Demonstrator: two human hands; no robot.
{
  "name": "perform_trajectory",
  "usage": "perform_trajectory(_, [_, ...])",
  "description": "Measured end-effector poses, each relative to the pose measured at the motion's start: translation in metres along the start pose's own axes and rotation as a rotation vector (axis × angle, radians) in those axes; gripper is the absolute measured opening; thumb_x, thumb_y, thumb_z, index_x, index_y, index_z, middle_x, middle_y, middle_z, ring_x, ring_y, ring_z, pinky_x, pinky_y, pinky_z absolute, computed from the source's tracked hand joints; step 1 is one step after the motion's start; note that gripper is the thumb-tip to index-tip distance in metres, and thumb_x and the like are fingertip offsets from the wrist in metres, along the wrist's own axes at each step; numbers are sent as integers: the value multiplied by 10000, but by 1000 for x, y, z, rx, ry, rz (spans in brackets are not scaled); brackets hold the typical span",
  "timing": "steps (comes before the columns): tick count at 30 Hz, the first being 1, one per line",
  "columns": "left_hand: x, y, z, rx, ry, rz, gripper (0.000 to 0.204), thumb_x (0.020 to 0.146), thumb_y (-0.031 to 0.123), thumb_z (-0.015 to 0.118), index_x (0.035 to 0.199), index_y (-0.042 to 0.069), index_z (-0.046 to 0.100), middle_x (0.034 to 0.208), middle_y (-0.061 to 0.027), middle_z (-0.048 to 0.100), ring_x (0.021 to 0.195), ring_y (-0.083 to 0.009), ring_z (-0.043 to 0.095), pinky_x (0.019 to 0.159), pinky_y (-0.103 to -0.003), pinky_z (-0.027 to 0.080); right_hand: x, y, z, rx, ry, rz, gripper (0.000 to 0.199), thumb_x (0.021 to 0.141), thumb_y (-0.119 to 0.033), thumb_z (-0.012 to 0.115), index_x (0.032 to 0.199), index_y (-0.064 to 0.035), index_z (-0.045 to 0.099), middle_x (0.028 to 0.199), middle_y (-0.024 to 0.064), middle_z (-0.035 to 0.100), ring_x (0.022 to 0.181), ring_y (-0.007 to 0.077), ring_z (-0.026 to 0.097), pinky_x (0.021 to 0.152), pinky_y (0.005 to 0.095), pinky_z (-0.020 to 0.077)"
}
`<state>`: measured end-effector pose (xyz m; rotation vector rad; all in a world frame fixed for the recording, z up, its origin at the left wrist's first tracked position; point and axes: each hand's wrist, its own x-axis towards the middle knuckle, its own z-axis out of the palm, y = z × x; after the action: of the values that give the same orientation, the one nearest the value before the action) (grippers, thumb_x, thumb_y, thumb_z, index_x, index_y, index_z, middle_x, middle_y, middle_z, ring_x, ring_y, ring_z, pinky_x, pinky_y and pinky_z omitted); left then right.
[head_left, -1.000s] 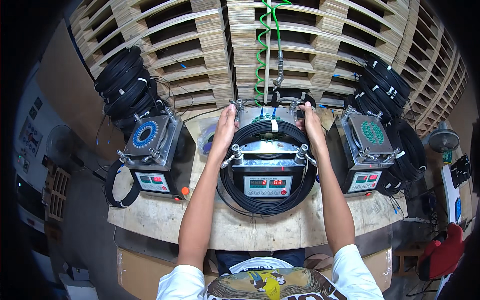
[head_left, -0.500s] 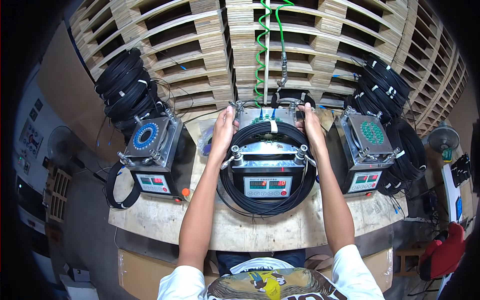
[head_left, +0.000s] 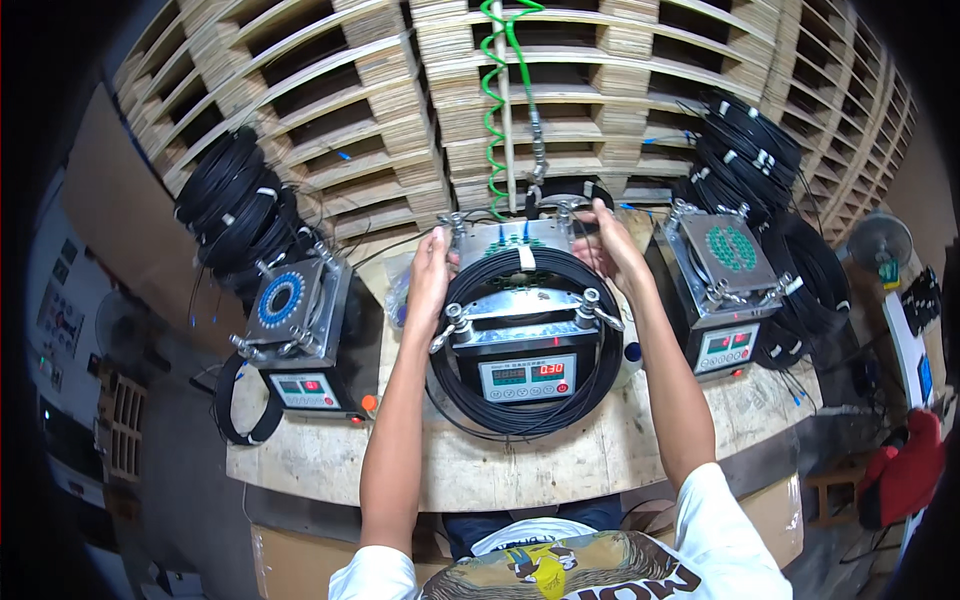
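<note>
Your left hand [head_left: 430,285] and right hand [head_left: 612,250] each pinch a side of the big black cable ring [head_left: 527,345], which lies flat around the grey metal box [head_left: 520,335] between them.

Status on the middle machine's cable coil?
Done: black cable coil is looped around the middle machine, a white tie on its far side. In hand: left hand and right hand grip the coil's far corners. Left: bundled coils stacked beside the left machine.
</note>
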<state>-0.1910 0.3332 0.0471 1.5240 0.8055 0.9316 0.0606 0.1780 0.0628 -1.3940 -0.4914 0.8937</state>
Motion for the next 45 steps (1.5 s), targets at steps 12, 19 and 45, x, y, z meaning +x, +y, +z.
perform_trajectory(12, [1,7,2,77,3,-2,538,1066,473,425,1337,30,567,840,-23,589,698,-87,495,650,-240,430,97,18,-13,58,-75,-120,362,909,-388,745,732,-110,595,628,-37,556,478,45,461,408,206,341])
perform_trajectory(19, [-1,10,5,78,-7,-20,554,1062,481,431,1354,27,557,844,-20,569,673,-85,486,623,-235,419,108,31,-21,474,-301,-117,166,981,-179,660,1046,-27,677,764,-8,621,646,63,565,578,174,476])
perform_trajectory(45, [0,4,-3,42,15,-37,551,1047,484,478,1378,44,501,849,-32,584,660,-85,515,613,-240,448,72,10,8,-394,-35,-460,816,761,-278,879,1334,161,500,1062,216,713,950,211,715,794,290,568])
